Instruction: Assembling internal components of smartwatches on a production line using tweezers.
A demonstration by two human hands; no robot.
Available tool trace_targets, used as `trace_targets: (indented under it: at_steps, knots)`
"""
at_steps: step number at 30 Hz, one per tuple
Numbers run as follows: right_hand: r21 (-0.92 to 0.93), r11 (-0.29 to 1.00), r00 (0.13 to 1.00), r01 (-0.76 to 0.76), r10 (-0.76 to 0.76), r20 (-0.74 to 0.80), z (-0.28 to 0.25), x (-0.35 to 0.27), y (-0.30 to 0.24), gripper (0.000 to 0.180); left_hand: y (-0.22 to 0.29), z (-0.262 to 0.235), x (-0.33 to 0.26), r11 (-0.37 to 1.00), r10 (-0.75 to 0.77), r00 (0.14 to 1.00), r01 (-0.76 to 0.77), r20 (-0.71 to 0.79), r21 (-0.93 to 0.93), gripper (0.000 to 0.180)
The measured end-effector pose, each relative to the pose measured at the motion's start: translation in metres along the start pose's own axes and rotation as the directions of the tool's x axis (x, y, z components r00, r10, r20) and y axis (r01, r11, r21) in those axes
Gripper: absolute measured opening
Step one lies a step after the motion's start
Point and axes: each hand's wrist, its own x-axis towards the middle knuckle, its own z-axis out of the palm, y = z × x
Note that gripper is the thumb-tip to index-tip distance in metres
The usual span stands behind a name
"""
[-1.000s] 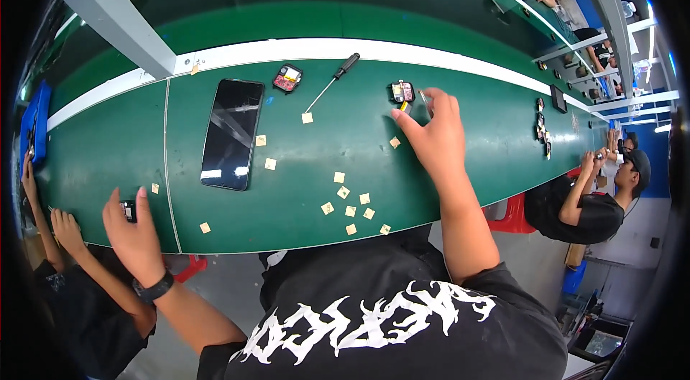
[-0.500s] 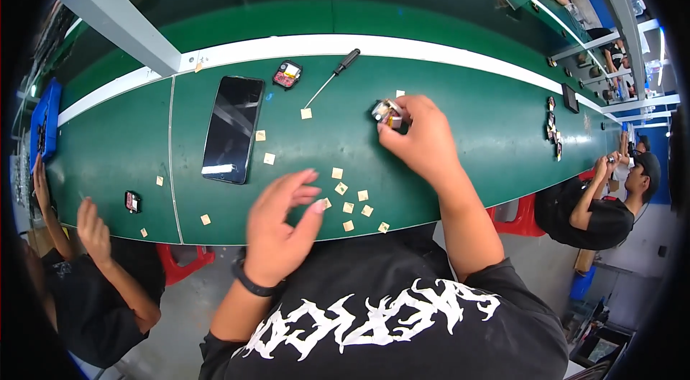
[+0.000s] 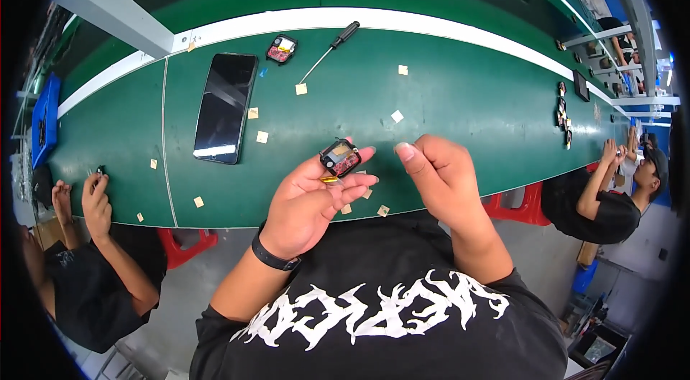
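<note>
My left hand [image 3: 305, 200] is turned palm up and closed round a small black-framed electronic device [image 3: 340, 157]. The device's open side shows a red circuit board and a grey part. A small yellow part [image 3: 330, 180] sticks out just below it, by my fingers. To its right, my right hand [image 3: 440, 172] is raised over the table with fingers curled and thumb pressed against them. Whether anything small is pinched there is hidden. A white square [image 3: 397, 116] lies on the green table beyond that hand. Several pale yellow squares lie partly hidden behind my left hand.
A large black phone or tablet [image 3: 226, 108] lies to the left. Behind it are a similar open device [image 3: 281, 49] and a screwdriver [image 3: 329, 52]. More small devices [image 3: 563, 116] sit at the right. A co-worker's hand [image 3: 95, 200] is at the left edge.
The small device has come from the far right into my left hand, which has turned palm up. My right hand has let go of it and drawn nearer. The view has shifted slightly.
</note>
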Motion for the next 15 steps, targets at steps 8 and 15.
trace_targets:
  at_steps: [8,15]
  knots:
    - [-0.156,0.986,0.997,0.062,-0.068,-0.031,0.012,-0.014,-0.003,0.039,-0.018,-0.002,-0.003,0.945,0.129,0.981,-0.078,-0.142,0.317,0.041]
    - [-0.288,0.956,0.993,0.063,-0.031,0.114,0.008,-0.019,-0.005,0.029,-0.018,0.004,-0.006,0.864,0.113,0.984,-0.029,-0.137,0.503,0.039]
